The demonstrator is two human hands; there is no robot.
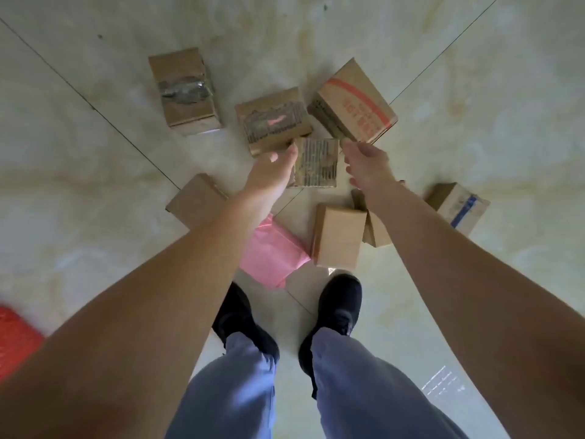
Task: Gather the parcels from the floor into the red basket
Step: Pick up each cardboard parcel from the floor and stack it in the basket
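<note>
Head: small box (316, 162) between both hands

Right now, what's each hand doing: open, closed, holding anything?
Left hand: fingers straight, pressed against the left side of the small torn box.
Right hand: fingers curled at the same box's right edge; whether it actually grips cannot be told.

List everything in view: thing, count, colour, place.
Small torn box: one, brown, between both hands.
Other cardboard boxes: seven, brown, on the floor around it; one with red print, one with blue tape.
Pink bag: one, before the shoes.
Red basket: one, far left edge.
Floor: pale tiles.
Shoes: two, black.
Trousers: blue.
Left hand, right hand: beside the small box; grip unclear.
</note>
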